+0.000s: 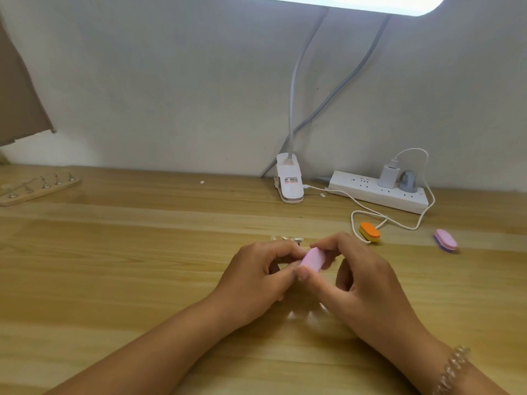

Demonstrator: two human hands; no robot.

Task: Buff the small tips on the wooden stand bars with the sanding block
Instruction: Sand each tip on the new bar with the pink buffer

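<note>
Perhaps a home desk [114, 252]: clip lamp [288, 181].

Light: bright, even; your source is the lamp panel [356, 2] overhead, blown out white. Shadow: the lamp neck [293, 95] casts a grey double on the wall [171, 81]. Glare: pale patch on the table [142, 266] toward your front edge. Focus: soft throughout; far table edge bows.

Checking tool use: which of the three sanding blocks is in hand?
The plain pink block, pinched in the right hand. The orange block and pink-purple block lie untouched farther right.
</note>
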